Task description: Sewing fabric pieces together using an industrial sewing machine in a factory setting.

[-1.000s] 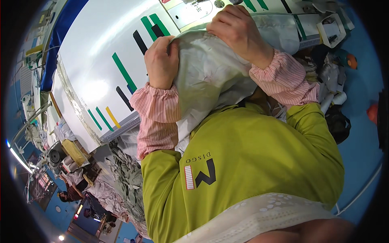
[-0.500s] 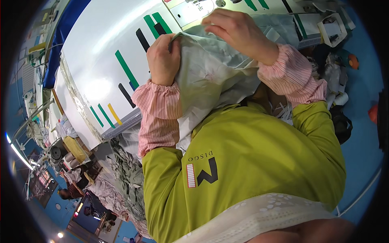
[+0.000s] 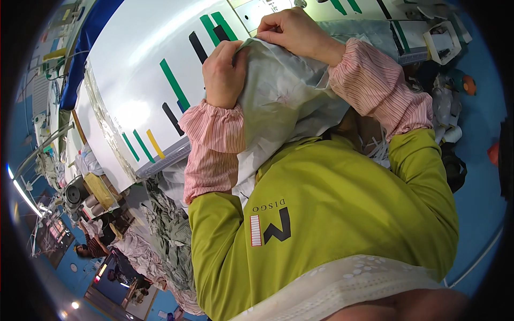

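We hold a pale grey, thin and crumpled piece of fabric point(image 3: 284, 101) with both hands, close to our chest. Our left hand point(image 3: 224, 72) is closed around the left edge of the cloth, with the fingers curled over the fold. Our right hand point(image 3: 292, 29) pinches the top edge between thumb and fingertips, just beside the left hand and a little further from us. Both wrists wear pink striped sleeve covers point(image 3: 214, 144) over the yellow-green long-sleeved top point(image 3: 342, 214).

The rest of the cloth hangs down from our hands, between the forearms, to our body. Beyond the hands lies a white work table with green, black and yellow strips point(image 3: 139, 69). To the left of the left arm and lower, a heap of grey and patterned cloth pieces point(image 3: 171, 235) is piled beside the table.

We judge that the grip of the right hand is small, so the slippery edge can slide out if we pull too hard. The two hands pull in different directions, and this may stretch or tear the thin material, or spoil the fold. The hanging part is loose and could catch on our sleeve cover. We cannot tell whether a needle or pin is in the cloth.
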Motion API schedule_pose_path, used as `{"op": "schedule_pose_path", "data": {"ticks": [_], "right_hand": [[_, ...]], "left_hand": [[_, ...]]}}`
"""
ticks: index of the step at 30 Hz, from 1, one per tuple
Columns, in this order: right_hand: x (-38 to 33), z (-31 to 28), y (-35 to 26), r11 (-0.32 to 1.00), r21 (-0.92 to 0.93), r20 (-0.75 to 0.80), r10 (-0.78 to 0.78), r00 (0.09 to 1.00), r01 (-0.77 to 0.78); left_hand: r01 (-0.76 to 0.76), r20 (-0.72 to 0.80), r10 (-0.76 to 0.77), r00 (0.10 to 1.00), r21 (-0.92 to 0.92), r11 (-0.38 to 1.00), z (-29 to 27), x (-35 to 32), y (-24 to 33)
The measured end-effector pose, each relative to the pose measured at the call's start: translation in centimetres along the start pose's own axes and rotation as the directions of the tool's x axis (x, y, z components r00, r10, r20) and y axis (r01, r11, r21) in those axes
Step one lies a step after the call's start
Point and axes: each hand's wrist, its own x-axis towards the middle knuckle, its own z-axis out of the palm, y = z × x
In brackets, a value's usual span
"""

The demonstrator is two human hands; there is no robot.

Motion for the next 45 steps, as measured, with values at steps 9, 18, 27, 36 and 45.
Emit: {"op": "schedule_pose_path", "data": {"ticks": [9, 18, 27, 36, 45], "right_hand": [[0.6, 0.3, 0.1, 0.976, -0.151, -0.112, -0.175, 0.978, 0.157], [-0.2, 1.1, 1.3, 0.97, -0.133, -0.181, -0.224, 0.957, 0.202], [-0.3, 1.1, 1.3, 0.982, -0.065, -0.194, -0.188, 0.963, 0.178], [-0.3, 1.1, 1.4, 0.98, -0.077, -0.199, -0.194, 0.961, 0.182], [-0.2, 0.1, 0.0, 0.991, -0.026, -0.17, -0.133, 0.976, 0.13]], "left_hand": [[-0.114, 0.074, 0.118, 0.99, -0.054, 0.992, -0.7, 0.5, -0.7], [0.333, 0.163, -0.319, 0.934, -0.069, 0.94, -1.0, 1.7, -0.4], [-0.002, 0.005, 0.003, 1.0, -0.163, 0.987, -0.9, 1.6, -0.5], [-0.052, 0.009, 0.053, 0.999, -0.078, 0.996, -1.1, 1.7, -0.1], [0.173, 0.101, -0.156, 0.983, -0.204, 0.963, -1.4, 1.9, -0.5]]}}
